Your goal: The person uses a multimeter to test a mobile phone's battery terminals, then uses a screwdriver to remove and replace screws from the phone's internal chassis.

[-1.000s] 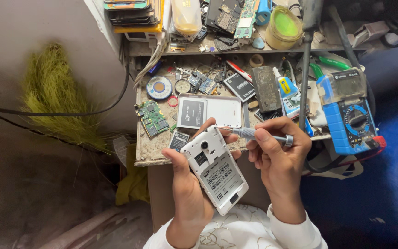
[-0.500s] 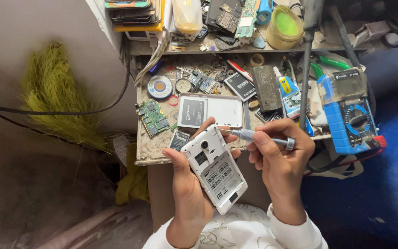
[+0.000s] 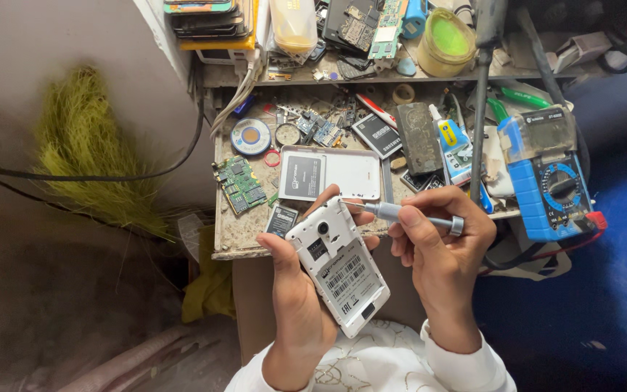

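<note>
A small, grimy workbench (image 3: 230, 236) carries a green circuit board (image 3: 239, 184), a white phone back cover with a dark battery (image 3: 330, 174), a solder reel (image 3: 250, 136), a blue multimeter (image 3: 550, 184) at its right edge, a glue tube (image 3: 450, 139) and scattered phone parts.

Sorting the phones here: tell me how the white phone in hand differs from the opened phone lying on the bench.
The white phone is held tilted in the left hand; the opened phone lies flat on the bench. The white phone's bay is empty, the opened phone's holds a dark battery. Both are white, backs off.
</note>
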